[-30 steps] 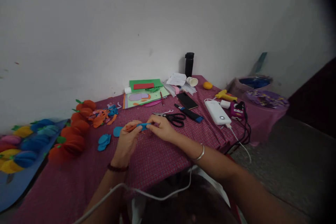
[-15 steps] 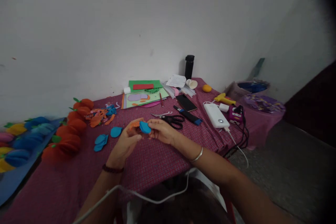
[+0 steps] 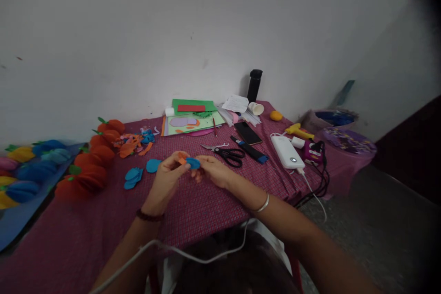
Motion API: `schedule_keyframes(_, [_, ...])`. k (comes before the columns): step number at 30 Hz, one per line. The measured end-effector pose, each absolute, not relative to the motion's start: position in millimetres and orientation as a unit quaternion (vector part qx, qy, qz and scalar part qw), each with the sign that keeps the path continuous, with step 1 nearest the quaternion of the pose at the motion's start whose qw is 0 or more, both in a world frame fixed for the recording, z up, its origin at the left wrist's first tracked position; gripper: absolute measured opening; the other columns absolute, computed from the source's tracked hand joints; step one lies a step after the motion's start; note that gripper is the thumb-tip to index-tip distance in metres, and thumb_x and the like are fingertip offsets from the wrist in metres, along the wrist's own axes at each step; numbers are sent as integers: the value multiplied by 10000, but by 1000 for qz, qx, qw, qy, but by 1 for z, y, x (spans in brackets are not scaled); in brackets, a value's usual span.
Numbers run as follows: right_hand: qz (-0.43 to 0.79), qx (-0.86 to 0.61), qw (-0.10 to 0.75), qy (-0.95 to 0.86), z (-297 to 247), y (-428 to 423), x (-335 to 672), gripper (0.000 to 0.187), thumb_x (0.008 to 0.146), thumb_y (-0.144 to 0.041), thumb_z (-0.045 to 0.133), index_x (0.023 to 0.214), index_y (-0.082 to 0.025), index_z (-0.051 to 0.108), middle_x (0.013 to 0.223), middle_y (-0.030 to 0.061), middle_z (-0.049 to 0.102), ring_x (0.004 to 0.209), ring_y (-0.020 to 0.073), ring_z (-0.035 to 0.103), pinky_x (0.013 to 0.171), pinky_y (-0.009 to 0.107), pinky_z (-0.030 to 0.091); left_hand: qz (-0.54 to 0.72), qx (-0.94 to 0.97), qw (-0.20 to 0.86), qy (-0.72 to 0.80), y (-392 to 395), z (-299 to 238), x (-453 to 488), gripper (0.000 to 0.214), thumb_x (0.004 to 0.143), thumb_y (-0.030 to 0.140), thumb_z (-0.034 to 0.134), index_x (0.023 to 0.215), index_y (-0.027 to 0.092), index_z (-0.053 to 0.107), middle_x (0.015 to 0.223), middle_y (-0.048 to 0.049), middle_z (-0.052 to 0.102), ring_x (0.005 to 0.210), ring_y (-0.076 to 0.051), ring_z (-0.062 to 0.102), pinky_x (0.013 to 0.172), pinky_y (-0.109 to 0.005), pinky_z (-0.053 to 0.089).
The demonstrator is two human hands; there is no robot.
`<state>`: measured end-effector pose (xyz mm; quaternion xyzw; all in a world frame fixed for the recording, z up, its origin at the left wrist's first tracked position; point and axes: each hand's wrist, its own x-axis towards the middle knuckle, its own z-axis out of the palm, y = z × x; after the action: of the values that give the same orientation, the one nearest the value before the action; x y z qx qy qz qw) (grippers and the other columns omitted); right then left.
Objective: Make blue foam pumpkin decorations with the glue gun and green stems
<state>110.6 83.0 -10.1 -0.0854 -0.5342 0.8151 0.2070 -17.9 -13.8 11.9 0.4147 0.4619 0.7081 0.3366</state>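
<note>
Item, left hand [image 3: 167, 173]: raised over the near middle of the worktop [image 3: 206, 211], thumb and fingers closed about an orange piece [image 3: 182, 158], the thumb tip at the edge of a blue piece [image 3: 193, 163].

Item, right hand [image 3: 215, 172]: opposite, its fingers pinching the blue piece at its right edge; we cannot tell how the lower fingers are set.

Item, the blue piece: between the two hands, above the worktop, beside the orange piece; whether the two are joined, we cannot tell.

Stock to the left: a single blue disc [image 3: 152, 165] just beside the left hand; farther left, a small group of overlapping blue discs [image 3: 132, 177]; beyond these, a heap of orange and blue scraps [image 3: 132, 143].

Finished, as we judge: a row of orange pumpkins [image 3: 90, 177] with green tops, and at far left several coloured balls [image 3: 25, 172] on a blue board [image 3: 20, 223].

Unfinished, as we judge: the blue piece in hand, and the blue discs, which lie loose and unassembled. We count no completed form between the hands.

Tools and supplies: scissors [image 3: 230, 154], lying just beyond the right hand; coloured sheets [image 3: 193, 105] at the far side, a pencil [image 3: 214, 126] along their right; a yellow glue gun [image 3: 299, 131] at far right, near a white power bank [image 3: 287, 151].
</note>
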Motion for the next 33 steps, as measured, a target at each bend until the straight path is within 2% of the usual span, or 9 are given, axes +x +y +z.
schedule_keyframes(4, [720,-100,318,-609,-1,85,115,484,808,-639,565,835,-158,604,638,-15,593,575,105,549,570,230,439,715,374,340,483,-11,10,-19,221,582,237,832,614,164,626,600,24,605,559,-101,527,551,-222,428])
schedule_keyframes(7, [664,-97,324,-667,3,86,118,409,794,-566,624,844,-161,595,688,-24,573,618,103,515,607,238,416,699,371,360,495,-10,9,-18,229,594,250,830,599,157,621,557,29,592,515,-84,502,499,-199,392])
schedule_keyframes(9, [634,-104,319,-697,3,87,117,327,764,-465,682,791,-158,572,675,-37,534,606,93,470,586,228,380,694,362,378,494,-10,11,-16,227,591,259,833,619,152,635,575,21,612,520,-84,515,499,-196,399])
schedule_keyframes(12, [606,-127,334,-711,1,87,115,257,751,-368,678,715,-167,521,624,-53,481,572,87,429,548,219,337,695,340,409,483,-11,14,-14,240,575,272,840,657,149,651,621,10,638,531,-88,536,496,-199,416])
schedule_keyframes(17, [661,-137,343,-653,3,88,116,308,754,-448,663,750,-180,511,608,-57,518,523,88,476,525,218,370,686,347,420,483,-12,14,-16,229,573,248,841,693,141,678,649,-6,659,533,-93,563,506,-206,448])
schedule_keyframes(22, [754,-74,294,-582,6,86,119,449,751,-609,643,801,-175,540,623,-39,572,518,90,527,528,218,421,690,348,439,459,-13,14,-17,208,581,237,835,681,146,677,638,-6,659,552,-97,572,505,-198,446])
schedule_keyframes(26, [762,-71,275,-582,6,84,119,471,702,-595,710,812,-163,558,655,-33,591,518,80,523,532,217,440,688,344,452,452,-12,16,-13,212,583,220,830,706,150,673,654,-11,668,568,-108,590,503,-201,452])
schedule_keyframes(33, [727,-87,285,-619,6,84,117,436,733,-573,681,825,-173,534,661,-37,585,514,84,511,524,223,423,700,336,430,460,-9,10,-14,226,586,214,823,691,159,630,636,11,655,550,-103,599,513,-200,460])
